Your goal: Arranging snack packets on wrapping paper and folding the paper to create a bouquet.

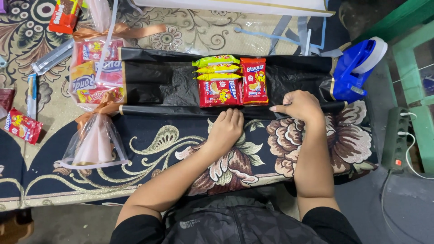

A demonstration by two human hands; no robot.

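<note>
my left hand (226,127) lies flat, fingers together, on the near edge of the black glossy plastic sheet (158,81). my right hand (300,106) presses the same edge, forefinger out. the red and yellow snack packets (233,81) sit just beyond both hands.

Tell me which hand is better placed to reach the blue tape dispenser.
Right hand, probably: it rests on the black sheet near the blue tape dispenser. The left hand lies farther away.
</note>
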